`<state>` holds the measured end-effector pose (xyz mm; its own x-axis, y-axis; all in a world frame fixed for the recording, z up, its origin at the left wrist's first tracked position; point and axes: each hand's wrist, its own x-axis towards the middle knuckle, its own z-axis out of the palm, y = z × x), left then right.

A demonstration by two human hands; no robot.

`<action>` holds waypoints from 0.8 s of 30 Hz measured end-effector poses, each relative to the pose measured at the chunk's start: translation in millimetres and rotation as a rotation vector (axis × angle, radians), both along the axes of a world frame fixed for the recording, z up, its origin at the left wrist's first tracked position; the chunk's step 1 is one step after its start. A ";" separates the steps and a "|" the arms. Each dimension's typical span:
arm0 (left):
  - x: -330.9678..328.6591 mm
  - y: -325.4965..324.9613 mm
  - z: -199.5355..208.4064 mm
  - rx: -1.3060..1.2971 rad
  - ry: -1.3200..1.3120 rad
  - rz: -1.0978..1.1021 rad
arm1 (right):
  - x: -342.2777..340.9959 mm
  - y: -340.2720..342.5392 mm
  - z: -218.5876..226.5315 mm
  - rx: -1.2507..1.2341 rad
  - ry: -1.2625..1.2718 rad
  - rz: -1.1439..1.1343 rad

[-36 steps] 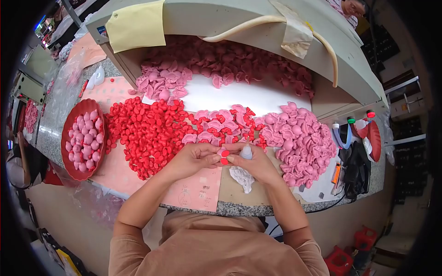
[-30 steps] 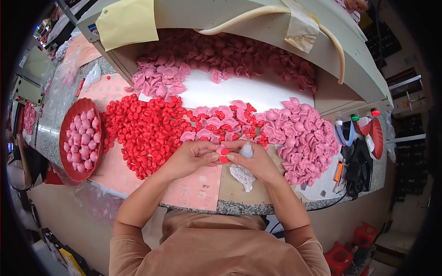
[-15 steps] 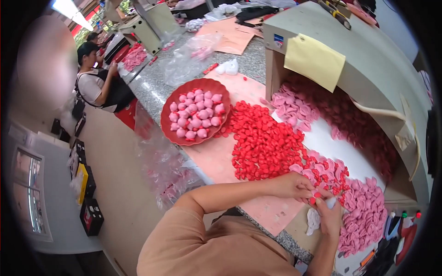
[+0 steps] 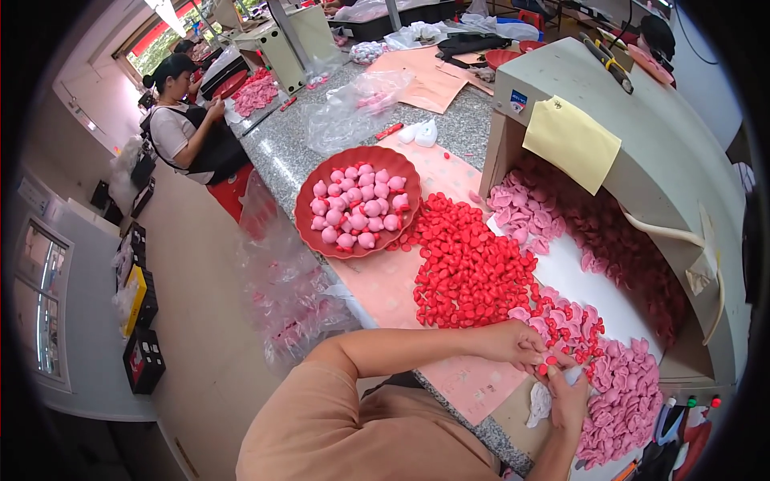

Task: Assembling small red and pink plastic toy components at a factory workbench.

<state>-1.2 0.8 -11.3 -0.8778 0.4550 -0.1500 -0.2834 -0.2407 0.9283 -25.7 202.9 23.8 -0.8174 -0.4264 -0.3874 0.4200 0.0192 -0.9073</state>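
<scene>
My left hand and my right hand meet over the near right part of the bench. Both are closed, their fingertips together around a small red piece, with rounded red ends showing between them. Something whitish sits at my right fingers, too small to make out. Just beyond my hands lie pink curved pieces mixed with red ones. A big heap of small red pieces spreads to their left. Beside my right hand is a heap of pink curved pieces. A crumpled white cloth lies below my hands.
A scalloped red bowl holds pink balls with red parts. A grey arched housing rises at the right, more pink pieces under it. Plastic bags and pink sheets lie farther back. Another person works at the far left.
The whole view has shifted, and the bench things appear lower. My hands stay together on the small red piece, with only a slight change of the fingers.
</scene>
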 end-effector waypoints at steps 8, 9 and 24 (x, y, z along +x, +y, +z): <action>0.2 -4.6 1.7 0.017 0.012 -0.025 | 1.3 -2.9 -1.2 -0.046 -0.007 -0.006; 0.3 -3.9 0.4 0.019 0.012 -0.025 | 1.5 -2.5 -1.8 -0.044 -0.007 -0.006; 4.0 -7.0 6.7 -0.028 0.018 0.016 | 2.4 -1.2 3.5 0.066 0.024 0.043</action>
